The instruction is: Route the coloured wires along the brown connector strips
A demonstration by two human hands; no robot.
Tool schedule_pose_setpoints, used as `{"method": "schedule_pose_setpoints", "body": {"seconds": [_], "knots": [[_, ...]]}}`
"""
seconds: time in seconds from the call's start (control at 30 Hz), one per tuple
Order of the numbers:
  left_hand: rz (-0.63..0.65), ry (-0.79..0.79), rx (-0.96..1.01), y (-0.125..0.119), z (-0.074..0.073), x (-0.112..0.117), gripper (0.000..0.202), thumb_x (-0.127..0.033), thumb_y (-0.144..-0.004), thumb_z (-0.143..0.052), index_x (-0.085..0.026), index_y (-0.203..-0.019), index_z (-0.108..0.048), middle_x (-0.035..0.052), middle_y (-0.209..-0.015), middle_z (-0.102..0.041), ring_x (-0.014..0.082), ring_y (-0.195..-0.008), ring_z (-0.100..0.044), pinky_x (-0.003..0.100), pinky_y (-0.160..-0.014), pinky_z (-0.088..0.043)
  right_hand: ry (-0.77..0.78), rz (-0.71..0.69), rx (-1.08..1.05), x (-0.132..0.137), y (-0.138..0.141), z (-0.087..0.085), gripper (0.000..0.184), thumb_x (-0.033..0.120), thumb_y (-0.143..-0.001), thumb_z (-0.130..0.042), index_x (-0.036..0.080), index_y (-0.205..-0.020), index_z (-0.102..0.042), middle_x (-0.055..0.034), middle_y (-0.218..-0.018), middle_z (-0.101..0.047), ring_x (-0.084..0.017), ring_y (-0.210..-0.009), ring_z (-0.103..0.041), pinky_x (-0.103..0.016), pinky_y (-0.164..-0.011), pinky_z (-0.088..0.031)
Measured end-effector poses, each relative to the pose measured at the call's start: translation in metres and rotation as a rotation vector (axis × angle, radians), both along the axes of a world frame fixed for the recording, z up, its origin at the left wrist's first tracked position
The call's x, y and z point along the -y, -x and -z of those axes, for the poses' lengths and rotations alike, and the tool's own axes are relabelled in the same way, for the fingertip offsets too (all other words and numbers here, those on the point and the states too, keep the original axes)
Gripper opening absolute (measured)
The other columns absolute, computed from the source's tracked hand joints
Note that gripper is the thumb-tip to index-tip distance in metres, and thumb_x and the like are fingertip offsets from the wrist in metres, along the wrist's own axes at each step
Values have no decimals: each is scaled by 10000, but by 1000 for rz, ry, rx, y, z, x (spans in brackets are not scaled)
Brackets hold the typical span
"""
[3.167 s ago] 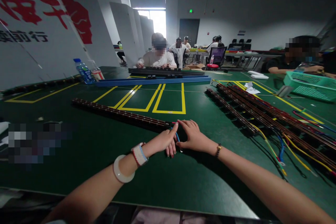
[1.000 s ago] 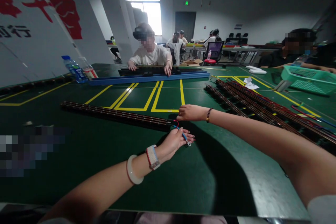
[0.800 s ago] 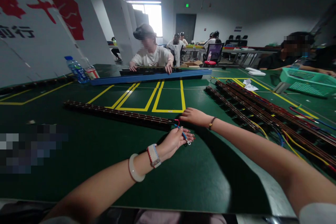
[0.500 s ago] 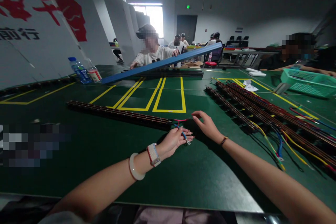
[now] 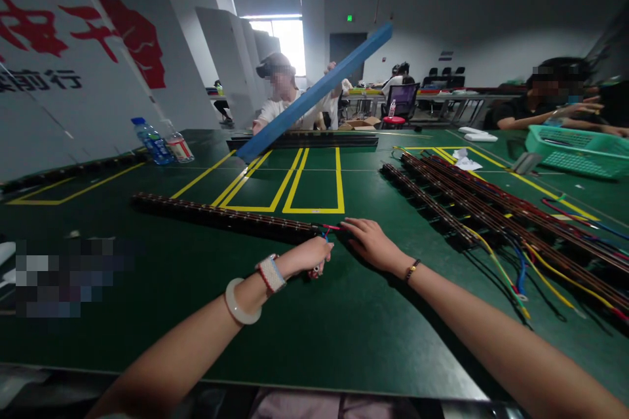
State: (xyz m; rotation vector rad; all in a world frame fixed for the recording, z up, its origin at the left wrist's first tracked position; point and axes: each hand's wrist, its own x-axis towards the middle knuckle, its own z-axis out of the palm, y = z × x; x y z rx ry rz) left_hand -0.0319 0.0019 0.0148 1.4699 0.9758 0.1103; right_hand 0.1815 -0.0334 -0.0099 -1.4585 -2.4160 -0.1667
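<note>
A long dark bar with copper-coloured strips (image 5: 221, 216) lies across the table in front of me. Short wires come out of its right end, a red wire (image 5: 332, 228) and a blue wire (image 5: 325, 234). My left hand (image 5: 312, 256) is closed around the blue wire just beside that end; a metal ring terminal (image 5: 316, 269) shows below the fingers. My right hand (image 5: 369, 242) reaches in from the right, palm down, its fingertips meeting at the free end of the red wire. That wire's tip is hidden under the fingers.
Several similar bars with coloured wires (image 5: 452, 209) lie on the right. Behind them are a green basket (image 5: 580, 154) and crumpled paper (image 5: 464, 160). Two bottles (image 5: 154, 142) stand at back left. Opposite, a person holds a blue beam (image 5: 319, 91); another person (image 5: 545, 105) sits at right.
My left hand has turned over and curled its fingers around the blue wire, drawing slightly left. My right hand has shifted left and turned palm down. The person opposite has tilted the blue beam up.
</note>
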Motion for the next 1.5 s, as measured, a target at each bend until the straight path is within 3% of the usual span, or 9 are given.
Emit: {"method": "schedule_pose_setpoints", "body": {"seconds": [0.23,0.4,0.5,0.63,0.77,0.97,1.13,1.3,1.5], "knots": [[93,-9,3,2,5,-14,391,-313,-899,-448,-115,-561,-456,29,-347,-425,68,-252,-312,176,-347,-196,17,-12,2,-1,0,3,429,210,-902,-477,163,-1329,-476,-86,-1312,-503,-190,-1179,-439,-375,-1001,-357],[156,68,135,1,17,-18,554,-561,-875,-396,-57,-741,-585,162,-659,-639,146,-474,-584,202,-464,-433,28,-5,-2,-2,-2,0,375,217,-905,-478,159,-1273,-524,-97,-1257,-540,-193,-1138,-474,-378,-979,-364],[84,93,222,2,23,-17,674,-675,-832,-353,-44,-809,-590,203,-748,-648,181,-543,-620,241,-513,-479,31,17,-62,0,3,-8,362,304,-925,-469,176,-1259,-530,-103,-1228,-555,-186,-1128,-491,-384,-977,-354],[-42,246,388,2,24,-11,596,-621,-848,-401,-48,-894,-559,184,-787,-646,182,-647,-641,274,-637,-512,72,31,-144,4,20,-12,706,555,-812,-571,156,-1372,-409,-145,-1335,-463,-236,-1243,-406,-418,-1033,-297],[-154,408,546,2,21,-5,362,-399,-899,-461,-46,-925,-537,158,-820,-635,139,-663,-628,241,-671,-500,171,78,-106,-1,34,-5,1005,619,-658,-669,83,-1427,-308,-195,-1380,-385,-293,-1282,-338,-449,-1066,-238],[-260,462,624,-1,21,1,115,-163,-880,-466,-67,-929,-508,143,-850,-634,151,-756,-643,304,-801,-510,260,138,-90,-12,32,-14,663,481,-678,-698,133,-1221,-546,-114,-1126,-558,-238,-1026,-478,-374,-911,-347],[-299,541,711,-5,21,9,66,-57,-841,-475,-83,-895,-502,106,-930,-618,143,-888,-629,318,-913,-472,273,97,-143,-11,35,-26,415,349,-683,-718,136,-1025,-620,-62,-923,-601,-170,-841,-505,-302,-780,-364],[-368,600,834,-15,25,20,85,-114,-869,-496,-92,-946,-524,118,-1063,-601,136,-971,-600,321,-995,-412,271,124,-272,-6,40,-31,227,124,-658,-670,124,-881,-630,-31,-843,-567,-104,-733,-486,-207,-656,-364],[-399,668,895,-26,19,29,216,-265,-925,-447,-83,-1012,-524,136,-1069,-598,134,-967,-588,335,-1000,-406,147,132,-197,-3,43,-29,84,139,-712,-624,133,-685,-544,-8,-712,-527,-102,-651,-432,-224,-599,-310]]}}
